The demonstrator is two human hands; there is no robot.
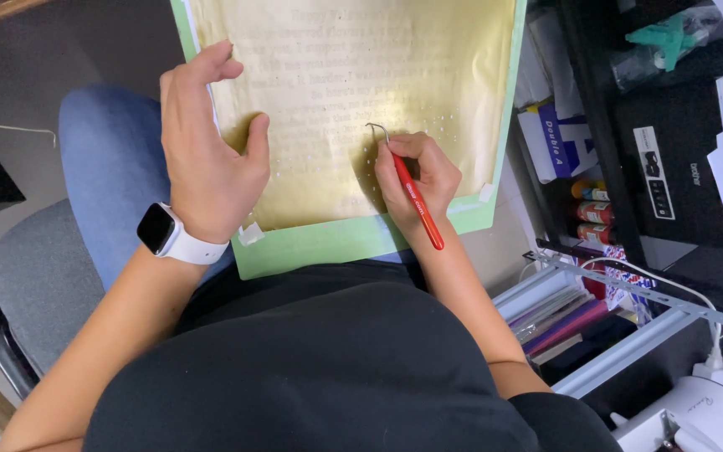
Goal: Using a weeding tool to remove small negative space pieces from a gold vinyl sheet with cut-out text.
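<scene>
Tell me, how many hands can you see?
2. The left hand presses flat on the gold sheet. The right hand holds a red hook tool on it.

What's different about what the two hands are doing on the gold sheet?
The left hand lies open and holds nothing, while the right hand is curled around a red-handled hook tool. The left hand's wrist wears a white smartwatch; the right wrist is bare. Both rest on the gold sheet.

Single head cam, looks steeply down at lap, close; no 2nd view.
</scene>
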